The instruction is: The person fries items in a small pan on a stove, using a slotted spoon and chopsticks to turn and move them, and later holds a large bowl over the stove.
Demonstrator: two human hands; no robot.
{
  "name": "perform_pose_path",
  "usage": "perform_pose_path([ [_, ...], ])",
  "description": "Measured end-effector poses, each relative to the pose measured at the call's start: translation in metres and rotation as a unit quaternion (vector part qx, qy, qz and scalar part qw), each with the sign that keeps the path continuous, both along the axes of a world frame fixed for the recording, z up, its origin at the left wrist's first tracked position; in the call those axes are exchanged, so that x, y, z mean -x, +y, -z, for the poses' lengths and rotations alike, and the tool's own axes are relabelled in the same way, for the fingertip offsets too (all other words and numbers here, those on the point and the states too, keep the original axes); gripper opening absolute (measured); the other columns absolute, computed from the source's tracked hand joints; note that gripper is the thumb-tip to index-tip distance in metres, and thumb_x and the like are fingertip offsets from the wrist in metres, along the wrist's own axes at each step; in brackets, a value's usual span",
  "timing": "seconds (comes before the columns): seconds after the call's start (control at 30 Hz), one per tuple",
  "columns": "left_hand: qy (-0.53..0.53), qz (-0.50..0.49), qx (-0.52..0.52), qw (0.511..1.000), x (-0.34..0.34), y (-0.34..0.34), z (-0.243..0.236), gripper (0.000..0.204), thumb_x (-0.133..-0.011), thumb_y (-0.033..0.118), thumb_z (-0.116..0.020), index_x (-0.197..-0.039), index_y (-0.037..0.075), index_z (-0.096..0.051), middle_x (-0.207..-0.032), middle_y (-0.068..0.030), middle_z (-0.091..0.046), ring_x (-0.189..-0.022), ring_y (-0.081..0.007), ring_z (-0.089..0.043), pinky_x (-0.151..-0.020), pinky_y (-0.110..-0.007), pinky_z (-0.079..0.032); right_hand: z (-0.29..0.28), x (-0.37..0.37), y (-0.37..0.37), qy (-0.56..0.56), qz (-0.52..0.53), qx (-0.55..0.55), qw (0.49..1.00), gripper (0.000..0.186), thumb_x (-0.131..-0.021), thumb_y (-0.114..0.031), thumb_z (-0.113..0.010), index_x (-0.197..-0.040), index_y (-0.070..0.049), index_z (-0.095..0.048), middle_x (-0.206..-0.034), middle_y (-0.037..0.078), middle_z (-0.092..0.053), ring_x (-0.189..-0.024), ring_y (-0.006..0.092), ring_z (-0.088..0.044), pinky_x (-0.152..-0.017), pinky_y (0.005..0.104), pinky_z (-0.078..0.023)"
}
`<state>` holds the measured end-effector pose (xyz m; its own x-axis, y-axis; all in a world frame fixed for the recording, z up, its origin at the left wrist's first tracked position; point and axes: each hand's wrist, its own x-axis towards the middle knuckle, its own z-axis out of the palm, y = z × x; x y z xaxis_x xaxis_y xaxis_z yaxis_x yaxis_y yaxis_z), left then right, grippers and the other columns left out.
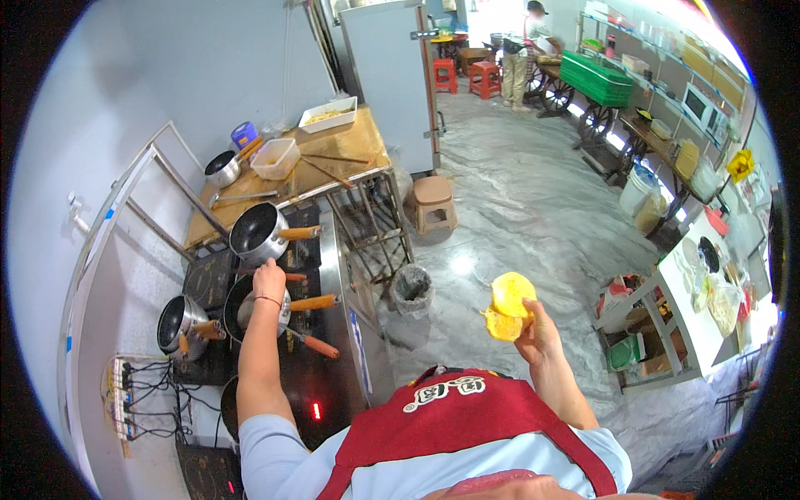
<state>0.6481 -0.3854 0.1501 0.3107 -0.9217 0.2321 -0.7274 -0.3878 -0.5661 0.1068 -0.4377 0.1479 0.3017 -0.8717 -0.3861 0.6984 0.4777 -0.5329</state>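
My left hand (268, 281) reaches over the black cooktops, its fingers drawn together. Whatever they grip is hidden. Just beyond it stands a saucepan (255, 231) with a wooden handle. Below the hand is another dark-lined pan (235, 308), partly covered by my forearm. A metal utensil with an orange-brown handle (322, 347) lies across that pan. Out over the floor, my right hand (542, 335) pinches a bright yellow two-lobed round thing (512, 296). Its lower lobe looks rougher and more orange; I cannot tell its kind.
A third saucepan (177, 327) stands on the left, near a power strip (125, 400) with tangled cords. Ahead, a worktop (367, 150) carries a white tray (327, 115) and a plastic tub (275, 157). A bin (412, 289) and stool (433, 204) stand nearby; another person (518, 58) is far off.
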Motion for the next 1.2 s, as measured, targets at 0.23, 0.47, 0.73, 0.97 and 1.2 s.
perform_pose_path([
  [0.23,0.111,-0.155,-0.071,0.979,-0.013,-0.024,0.021,0.022,-0.086,0.011,-0.046,-0.089,0.002,-0.067,-0.104,-0.0102,-0.055,-0.087,-0.0257,-0.063,-0.069,-0.034,-0.052,-0.008,0.02,0.003,-0.003,0.052,-0.008,0.999,0.046,-0.081,-0.016,-0.056,-0.122,0.001,-0.042,-0.118,0.016,-0.053,-0.108,0.0301,-0.052,-0.097,0.0441,-0.039],
  [0.47,0.222,-0.269,-0.037,0.936,-0.028,-0.031,0.031,0.029,-0.089,0.012,-0.04,-0.102,-0.007,-0.057,-0.112,-0.0138,-0.052,-0.085,-0.0286,-0.064,-0.069,-0.038,-0.053,-0.009,0.009,-0.01,0.002,0.024,-0.003,1.0,0.046,-0.081,-0.016,-0.055,-0.122,0.002,-0.041,-0.119,0.016,-0.052,-0.108,0.0302,-0.052,-0.097,0.044,-0.039],
  [0.73,0.201,-0.251,-0.064,0.945,-0.027,-0.025,0.039,0.025,-0.089,0.011,-0.04,-0.092,-0.002,-0.061,-0.112,-0.0151,-0.051,-0.086,-0.027,-0.064,-0.073,-0.037,-0.052,-0.011,0.003,-0.02,-0.006,0.015,-0.034,0.999,0.036,-0.082,-0.008,-0.056,-0.115,-0.003,-0.043,-0.113,0.012,-0.053,-0.105,0.0267,-0.054,-0.091,0.0425,-0.045],
  [0.97,0.233,-0.271,0.004,0.934,-0.033,-0.014,0.048,0.023,-0.089,0.013,-0.043,-0.096,-0.001,-0.06,-0.108,-0.0155,-0.05,-0.084,-0.0277,-0.063,-0.074,-0.036,-0.052,-0.021,-0.005,-0.02,0.027,-0.005,-0.013,1.0,0.041,-0.084,-0.011,-0.051,-0.121,0.002,-0.039,-0.118,0.017,-0.051,-0.108,0.0305,-0.052,-0.095,0.0446,-0.04],
  [1.2,0.153,-0.209,-0.084,0.962,0.003,0.0,0.013,0.02,-0.088,0.015,-0.049,-0.1,0.002,-0.059,-0.112,-0.0139,-0.046,-0.083,-0.0259,-0.063,-0.074,-0.034,-0.052,-0.016,-0.006,-0.031,-0.008,-0.027,-0.043,0.999,0.039,-0.081,-0.007,-0.058,-0.116,-0.005,-0.04,-0.113,0.011,-0.053,-0.104,0.0269,-0.055,-0.089,0.0434,-0.046],
])
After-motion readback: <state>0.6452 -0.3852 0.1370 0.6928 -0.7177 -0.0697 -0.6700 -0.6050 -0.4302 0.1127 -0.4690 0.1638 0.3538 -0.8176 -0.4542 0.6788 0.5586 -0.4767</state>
